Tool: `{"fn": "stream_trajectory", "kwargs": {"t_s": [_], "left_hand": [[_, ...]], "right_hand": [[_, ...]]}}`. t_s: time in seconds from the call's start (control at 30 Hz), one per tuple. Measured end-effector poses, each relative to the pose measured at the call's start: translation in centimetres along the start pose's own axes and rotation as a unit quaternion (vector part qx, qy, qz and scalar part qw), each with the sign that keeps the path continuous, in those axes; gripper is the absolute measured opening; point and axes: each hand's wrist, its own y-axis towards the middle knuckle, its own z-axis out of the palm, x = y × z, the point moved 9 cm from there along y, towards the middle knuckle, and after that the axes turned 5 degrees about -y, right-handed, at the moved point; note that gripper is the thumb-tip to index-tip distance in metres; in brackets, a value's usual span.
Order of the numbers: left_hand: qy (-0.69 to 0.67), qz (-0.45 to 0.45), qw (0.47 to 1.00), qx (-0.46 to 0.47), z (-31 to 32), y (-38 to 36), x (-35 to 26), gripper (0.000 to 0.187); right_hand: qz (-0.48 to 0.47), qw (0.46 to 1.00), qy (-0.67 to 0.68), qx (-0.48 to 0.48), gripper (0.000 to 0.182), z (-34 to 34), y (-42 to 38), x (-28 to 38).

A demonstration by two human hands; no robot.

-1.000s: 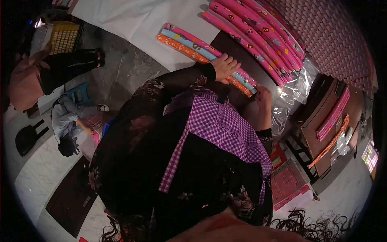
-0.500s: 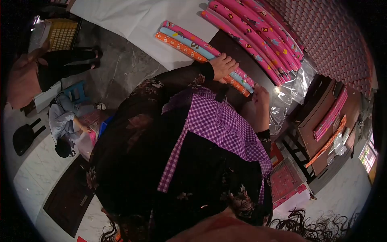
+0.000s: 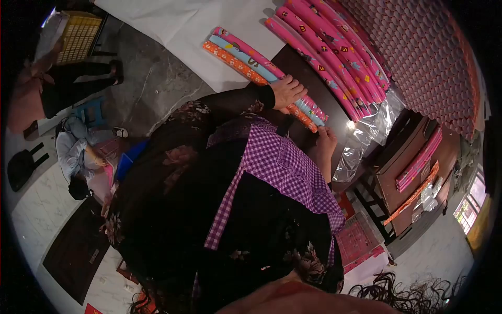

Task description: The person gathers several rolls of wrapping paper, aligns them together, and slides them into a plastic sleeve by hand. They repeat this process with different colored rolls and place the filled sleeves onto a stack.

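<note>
Three gift wrap rolls lie side by side: a pink roll (image 3: 251, 51), a light blue roll (image 3: 246, 59) and an orange roll (image 3: 234, 62). They rest partly on white sheeting and partly on the dark tabletop (image 3: 320, 86). My left hand (image 3: 287, 91) lies across them with its fingers curled over the top. At their near right end is my right hand (image 3: 327, 142), its fingertips pinched together against the ends of the blue and orange rolls. Whatever the pinch holds is too small to make out.
Several larger pink rolls (image 3: 334, 52) lie behind, beside clear plastic film (image 3: 361, 144). A patterned stack (image 3: 418, 57) rises at the far right. A brown side table (image 3: 405, 206) carries more rolls. To the left, one person sits (image 3: 76, 157) and another stands (image 3: 31, 99).
My right hand has shifted down and left, from the pink roll's end to the blue and orange ends. My left hand stays over the rolls, only slightly lower.
</note>
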Motion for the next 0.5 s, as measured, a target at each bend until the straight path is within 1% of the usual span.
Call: {"fn": "stream_trajectory", "kwargs": {"t_s": [0.13, 0.2, 0.33, 0.4, 0.5], "left_hand": [[0.007, 0.003, 1.000, 0.007, 0.2, 0.1, -0.1, 0.101], [0.006, -0.001, 1.000, 0.000, 0.1, 0.0, -0.1, 0.101], [0.011, 0.000, 1.000, 0.006, 0.2, 0.1, -0.2, 0.101], [0.010, 0.003, 1.000, 0.007, 0.2, 0.0, -0.2, 0.100], [0.000, -0.001, 1.000, 0.027, 0.1, 0.1, -0.2, 0.099]], "right_hand": [[0.016, 1.000, -0.007, 0.009, 0.012, 0.1, 0.0, 0.8], [0.056, 0.996, 0.051, 0.049, 0.010, 0.7, 0.2, 0.8], [0.087, 0.993, 0.053, 0.052, 0.009, 0.7, 0.8, 1.0], [0.121, 0.989, 0.040, 0.074, 0.011, 0.9, 1.3, 0.4], [0.131, 0.988, 0.035, 0.077, 0.011, 1.0, 1.3, 0.6]]}}
